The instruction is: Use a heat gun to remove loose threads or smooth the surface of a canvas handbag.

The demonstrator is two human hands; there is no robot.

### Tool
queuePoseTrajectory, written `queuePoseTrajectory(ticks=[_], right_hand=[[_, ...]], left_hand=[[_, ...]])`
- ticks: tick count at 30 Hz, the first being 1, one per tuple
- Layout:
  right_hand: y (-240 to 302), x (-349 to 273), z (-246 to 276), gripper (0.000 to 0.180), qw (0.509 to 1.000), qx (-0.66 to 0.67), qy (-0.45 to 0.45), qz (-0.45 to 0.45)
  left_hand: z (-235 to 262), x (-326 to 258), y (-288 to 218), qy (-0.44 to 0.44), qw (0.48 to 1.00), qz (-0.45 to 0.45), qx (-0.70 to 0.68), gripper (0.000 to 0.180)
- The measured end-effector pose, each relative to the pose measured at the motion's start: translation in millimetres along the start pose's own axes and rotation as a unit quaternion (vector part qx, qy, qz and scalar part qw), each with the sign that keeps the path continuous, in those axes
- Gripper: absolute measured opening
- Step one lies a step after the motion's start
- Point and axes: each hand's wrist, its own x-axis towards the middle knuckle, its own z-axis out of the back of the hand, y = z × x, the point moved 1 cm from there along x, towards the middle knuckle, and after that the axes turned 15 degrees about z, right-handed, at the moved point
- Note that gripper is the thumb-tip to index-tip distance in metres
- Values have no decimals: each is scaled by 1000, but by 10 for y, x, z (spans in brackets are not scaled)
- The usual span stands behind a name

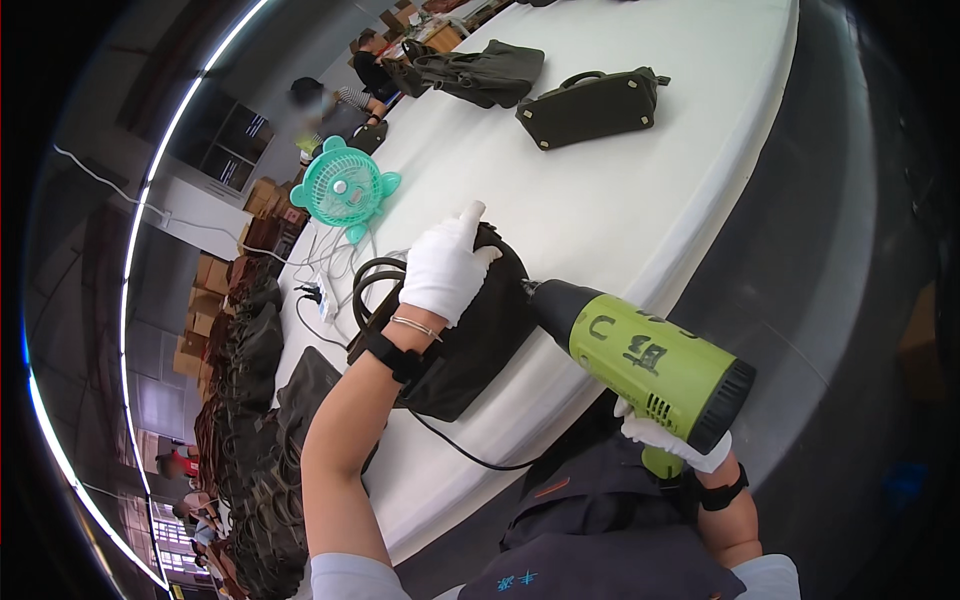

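In the head view, the left hand [445, 270], in a white glove, rests on top of a dark handbag [470, 340] and is closed over its upper edge, pressing it down. The handbag stands on the near edge of a long white desk [620, 200], its looped handles [375, 285] hanging toward the person's left. The right hand [672, 440], also gloved in white, is wrapped around the grip of a green heat gun [650, 365]; the gun's dark nozzle points at the side of the handbag and sits just beside it, though whether it touches cannot be told. A black cable [460, 450] runs from under the bag across the desk edge.

Farther along the desk stand a small turquoise fan [343, 190], a white power strip [325, 298] with cords near it, and two olive handbags: one upright [590, 105], one slumped [480, 72] beyond it. Other people sit at the far left end. Heaps of dark bags [255, 470] lie beside the desk on the left.
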Motion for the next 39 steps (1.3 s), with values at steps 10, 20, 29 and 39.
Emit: queuePoseTrajectory(ticks=[10,20,29,39], right_hand=[[-30,-29,12,42,1000,-8,14,4],[-51,12,23,43,997,-52,37,36],[-68,33,4,43,1000,-8,17,-9],[-38,201,-31,43,999,9,28,-21]], left_hand=[[-70,-126,-246,-69,983,-59,161,95],[80,-165,-329,-49,992,-56,97,77],[129,-70,-234,10,998,-54,3,80],[125,104,308,1,964,-4,-266,47]])
